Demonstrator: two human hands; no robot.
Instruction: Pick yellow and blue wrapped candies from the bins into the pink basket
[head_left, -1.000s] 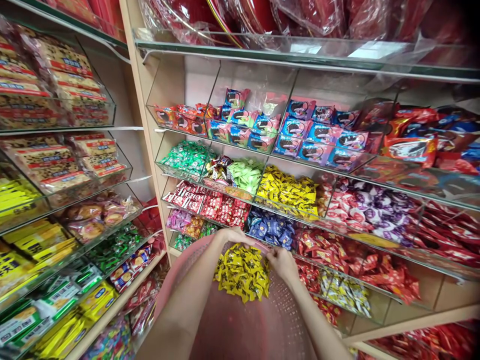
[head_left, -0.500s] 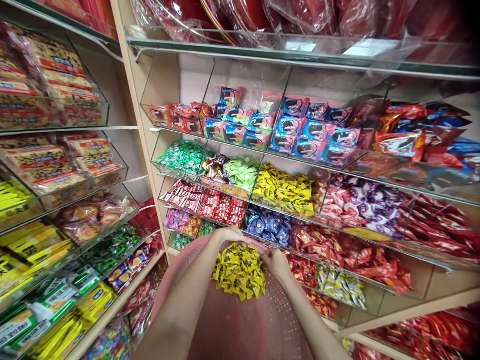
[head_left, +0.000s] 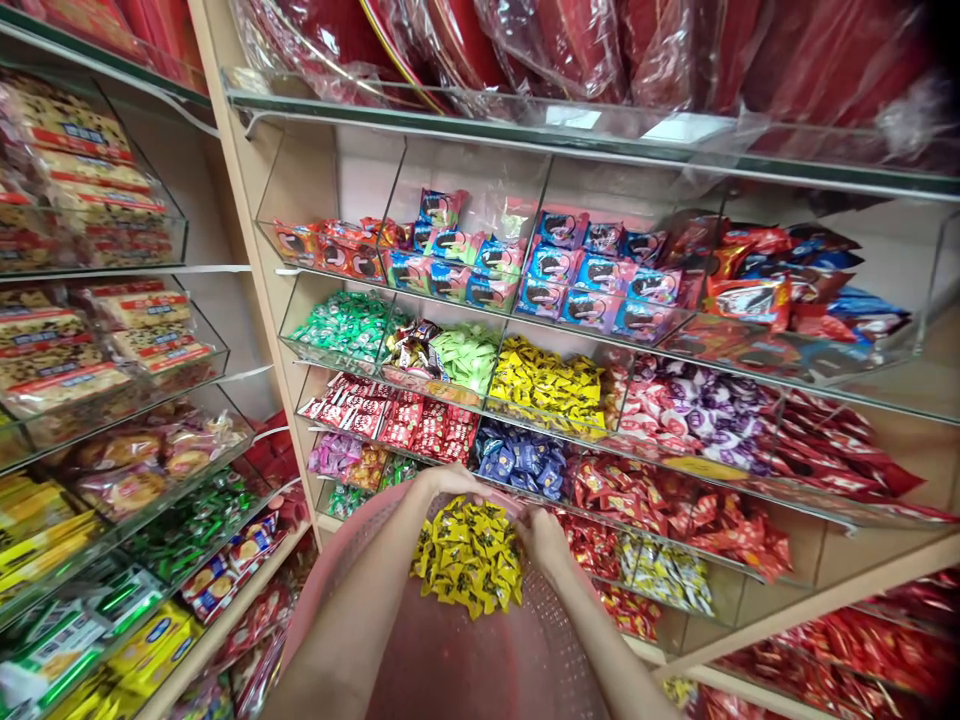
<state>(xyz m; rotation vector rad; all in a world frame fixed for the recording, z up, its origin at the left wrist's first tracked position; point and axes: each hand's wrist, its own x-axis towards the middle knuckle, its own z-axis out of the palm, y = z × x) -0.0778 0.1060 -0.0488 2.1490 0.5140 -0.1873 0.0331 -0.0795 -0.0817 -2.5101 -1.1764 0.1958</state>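
- Display shelving [head_left: 238,230] fills the view, and right beneath its lower bins sits the pink perforated basket [head_left: 457,665], broad and round, its far rim up close to the bin fronts.
- Inside it, toward that far side, lies the pile of yellow-wrapped candies [head_left: 469,555]: a rounded heap, no clear long axis, framed between the two forearms.
- Here's the key relation: the heap lies just on the person's side of the left hand, and just left of the right hand; neither hand is plainly nearer.
- The left hand [head_left: 454,482] is across the far rim, fingers together and seemingly bent over the edge, the tips hard to make out.
- The right hand [head_left: 541,538] takes the rim farther right, thumb and fingers closed in a pinch, scarcely any gap.
- Both hands have hold of the basket; neither grips a candy.
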